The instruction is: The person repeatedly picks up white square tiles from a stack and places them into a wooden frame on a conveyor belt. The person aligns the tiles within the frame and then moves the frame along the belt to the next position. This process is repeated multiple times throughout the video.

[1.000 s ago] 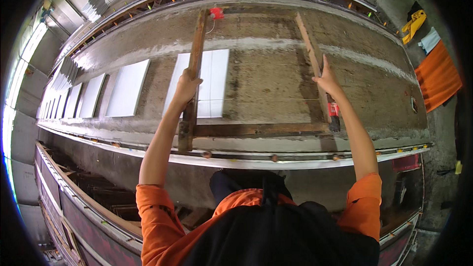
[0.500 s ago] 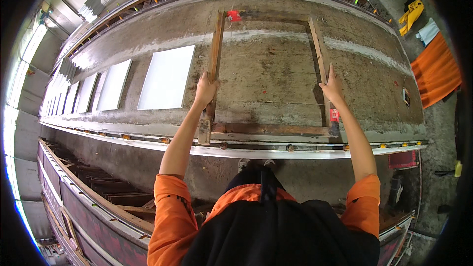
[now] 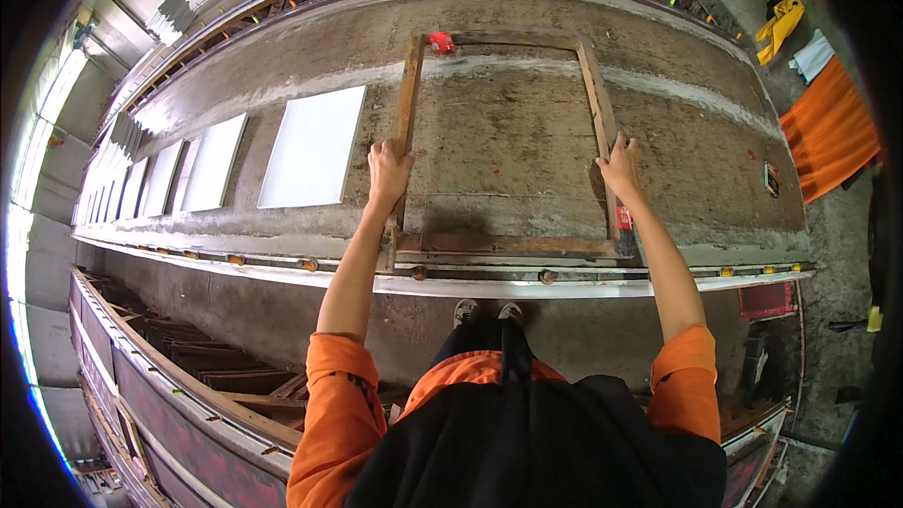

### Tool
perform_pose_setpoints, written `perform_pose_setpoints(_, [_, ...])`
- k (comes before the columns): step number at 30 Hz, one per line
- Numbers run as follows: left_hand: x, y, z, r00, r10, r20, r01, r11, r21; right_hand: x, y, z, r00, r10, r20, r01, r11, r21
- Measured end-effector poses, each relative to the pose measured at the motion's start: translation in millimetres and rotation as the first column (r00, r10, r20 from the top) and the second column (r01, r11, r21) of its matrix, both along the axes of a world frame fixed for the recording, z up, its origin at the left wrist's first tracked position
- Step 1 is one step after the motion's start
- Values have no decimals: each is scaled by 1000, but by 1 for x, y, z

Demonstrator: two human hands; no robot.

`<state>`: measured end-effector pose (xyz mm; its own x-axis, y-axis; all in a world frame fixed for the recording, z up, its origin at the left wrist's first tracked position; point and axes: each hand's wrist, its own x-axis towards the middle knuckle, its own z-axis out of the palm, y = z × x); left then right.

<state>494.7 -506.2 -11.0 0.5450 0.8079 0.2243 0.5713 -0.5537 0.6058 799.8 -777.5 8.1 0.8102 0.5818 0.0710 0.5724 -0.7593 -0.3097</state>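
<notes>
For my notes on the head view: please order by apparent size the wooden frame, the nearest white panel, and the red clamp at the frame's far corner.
1. wooden frame, held by both hands
2. white panel
3. red clamp, farthest away, so possibly bigger than it looks

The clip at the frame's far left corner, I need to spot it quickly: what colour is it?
Red, the clip shows best in the head view.
</notes>
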Motion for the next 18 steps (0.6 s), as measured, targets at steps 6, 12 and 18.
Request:
perform_pose_setpoints(6, [11,-24,8,1000,-16,-6,16,999,-34,11,-23,-5,998,-54,-21,53,998,-38])
perform_pose_setpoints(12, [10,-22,-1,1000,-12,5,12,999,48,10,-24,5,999,-28,-31,27,999,-29])
perform_pose_setpoints(18, [12,-26,-3,999,4,-43,-2,999,39,5,-25,18,990,-8,-141,0,999,-54])
